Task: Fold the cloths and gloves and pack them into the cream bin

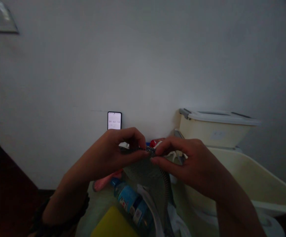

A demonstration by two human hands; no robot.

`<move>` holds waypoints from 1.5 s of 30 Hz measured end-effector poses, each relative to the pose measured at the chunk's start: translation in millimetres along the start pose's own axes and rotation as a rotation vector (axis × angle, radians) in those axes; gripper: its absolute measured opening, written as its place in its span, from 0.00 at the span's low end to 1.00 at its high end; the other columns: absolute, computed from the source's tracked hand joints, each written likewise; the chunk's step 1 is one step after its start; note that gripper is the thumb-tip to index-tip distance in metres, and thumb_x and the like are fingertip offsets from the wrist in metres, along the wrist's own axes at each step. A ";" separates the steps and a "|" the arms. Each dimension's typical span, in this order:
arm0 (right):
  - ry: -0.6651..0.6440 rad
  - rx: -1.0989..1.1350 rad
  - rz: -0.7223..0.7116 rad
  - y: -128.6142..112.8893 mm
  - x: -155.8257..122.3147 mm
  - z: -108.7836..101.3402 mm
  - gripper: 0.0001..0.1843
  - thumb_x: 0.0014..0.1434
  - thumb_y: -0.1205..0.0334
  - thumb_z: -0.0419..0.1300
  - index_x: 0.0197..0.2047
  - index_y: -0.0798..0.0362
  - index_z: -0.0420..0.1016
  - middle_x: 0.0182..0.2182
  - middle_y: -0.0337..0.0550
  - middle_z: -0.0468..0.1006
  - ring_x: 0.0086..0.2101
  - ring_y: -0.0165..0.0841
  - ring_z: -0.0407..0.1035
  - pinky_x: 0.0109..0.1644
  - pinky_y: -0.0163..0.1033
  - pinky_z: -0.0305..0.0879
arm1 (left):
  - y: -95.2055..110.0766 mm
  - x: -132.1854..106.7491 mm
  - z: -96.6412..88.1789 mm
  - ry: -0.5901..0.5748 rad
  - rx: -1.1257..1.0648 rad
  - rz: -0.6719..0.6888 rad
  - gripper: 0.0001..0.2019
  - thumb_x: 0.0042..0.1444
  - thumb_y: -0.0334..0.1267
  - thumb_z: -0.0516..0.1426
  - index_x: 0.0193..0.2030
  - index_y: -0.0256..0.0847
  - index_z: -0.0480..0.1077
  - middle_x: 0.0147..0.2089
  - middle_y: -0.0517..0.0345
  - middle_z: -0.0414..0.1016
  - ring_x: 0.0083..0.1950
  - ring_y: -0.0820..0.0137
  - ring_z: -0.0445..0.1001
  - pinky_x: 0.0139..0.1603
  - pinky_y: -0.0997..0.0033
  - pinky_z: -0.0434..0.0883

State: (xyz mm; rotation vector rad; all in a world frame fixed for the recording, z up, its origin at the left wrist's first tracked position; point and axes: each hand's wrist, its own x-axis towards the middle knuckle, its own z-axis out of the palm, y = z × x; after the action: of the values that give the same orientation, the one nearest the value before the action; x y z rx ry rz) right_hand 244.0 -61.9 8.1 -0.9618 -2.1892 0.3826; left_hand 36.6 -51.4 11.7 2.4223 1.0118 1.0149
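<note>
My left hand point(130, 144) and my right hand point(177, 153) meet in mid-air, thumbs and forefingers pinching a dark checked fabric edge point(151, 150). Below it hangs a grey-green piece of cloth or mesh point(143, 172), with a ribbed border curving down under my right hand. Whether it is a bag or a garment I cannot tell. Beneath the hands lies a plastic bottle point(130, 199) with a blue cap and blue label, tilted. A pink item point(106, 181) sits beside its cap, and a yellow object point(114, 223) is nearer to me.
A phone point(114, 120) showing a timer stands upright against the pale wall point(138, 65). On the right are a lidded cream storage box point(207, 131) and a larger open cream bin point(253, 177). A red item point(153, 143) shows behind my hands. White material point(178, 222) lies near the bottom.
</note>
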 end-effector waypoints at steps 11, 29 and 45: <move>0.121 0.128 0.084 21.9 -4.7 -13.2 0.04 0.53 0.63 0.62 0.32 0.52 0.70 0.30 0.39 0.77 0.34 0.31 0.73 0.37 0.35 0.69 | -13.0 -4.9 -9.9 -0.164 -0.021 -0.019 0.07 0.54 0.36 0.60 0.39 0.41 0.68 0.35 0.62 0.74 0.36 0.75 0.73 0.36 0.78 0.70; 0.019 0.123 0.035 10.4 1.5 -5.6 0.05 0.57 0.62 0.60 0.38 0.49 0.74 0.32 0.35 0.78 0.32 0.26 0.71 0.34 0.29 0.66 | -8.6 -1.6 -3.8 -0.071 -0.065 0.050 0.05 0.54 0.32 0.60 0.37 0.41 0.70 0.34 0.66 0.73 0.35 0.79 0.72 0.37 0.82 0.69; 0.075 0.301 0.149 19.9 3.2 -2.1 0.09 0.54 0.54 0.62 0.35 0.50 0.72 0.26 0.34 0.72 0.27 0.26 0.66 0.27 0.28 0.63 | -2.1 7.4 7.7 0.535 -0.444 0.015 0.11 0.47 0.27 0.64 0.36 0.40 0.69 0.31 0.64 0.74 0.34 0.76 0.75 0.34 0.82 0.73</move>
State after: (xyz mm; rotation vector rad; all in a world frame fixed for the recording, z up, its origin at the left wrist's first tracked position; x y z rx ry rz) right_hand 254.4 -46.0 0.9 -0.9547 -1.9293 0.7128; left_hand 44.8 -44.8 8.9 1.8384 0.7995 1.7371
